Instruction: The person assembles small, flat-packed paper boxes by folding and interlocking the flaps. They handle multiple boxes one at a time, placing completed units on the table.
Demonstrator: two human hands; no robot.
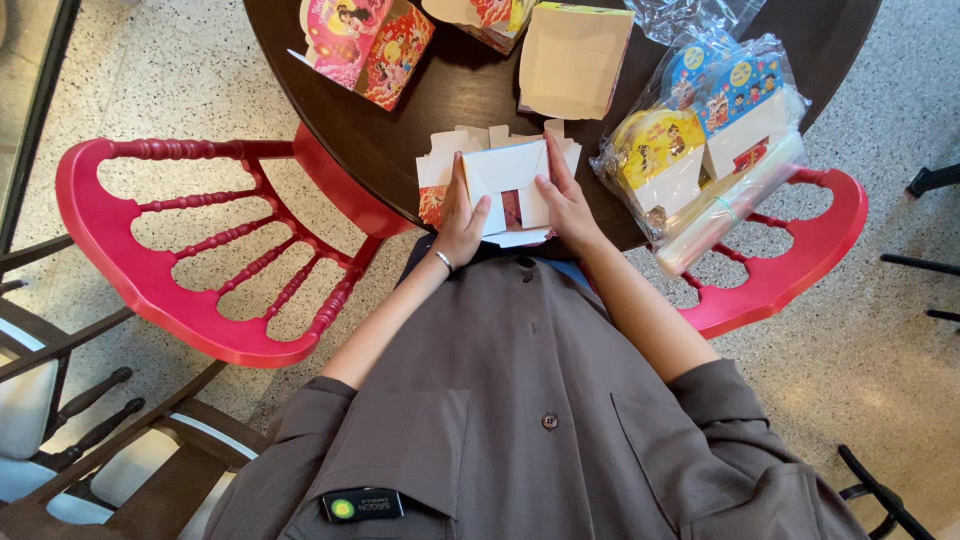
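Head view is looking straight down at a person who is sitting at the edge of a dark round table [470, 90] and folding a white cardboard box [508, 180] at the table's near rim. The left hand [460, 222] is pressing its palm and fingers against the box's left side, thumb lying over the front panel; the right hand [565, 205] is doing the same on the right side, fingers laid flat along the wall. Both hands are pinching the box between them rather than lying spread. Its flaps are standing up at the far edge, and a red printed face is showing at the lower left corner.

To do this fold well, I judge that the hands should be keeping even pressure on both walls so the creases are bending squarely (a lopsided squeeze would probably buckle a panel), while resting the box's base on the table for support.

Other colourful boxes [365, 40] are lying further up the table, along with an open white one [570, 60]. A clear plastic bag of flat printed boxes [705, 140] is sitting just to the right of the hands. Red chairs [190, 260] are standing on either side.
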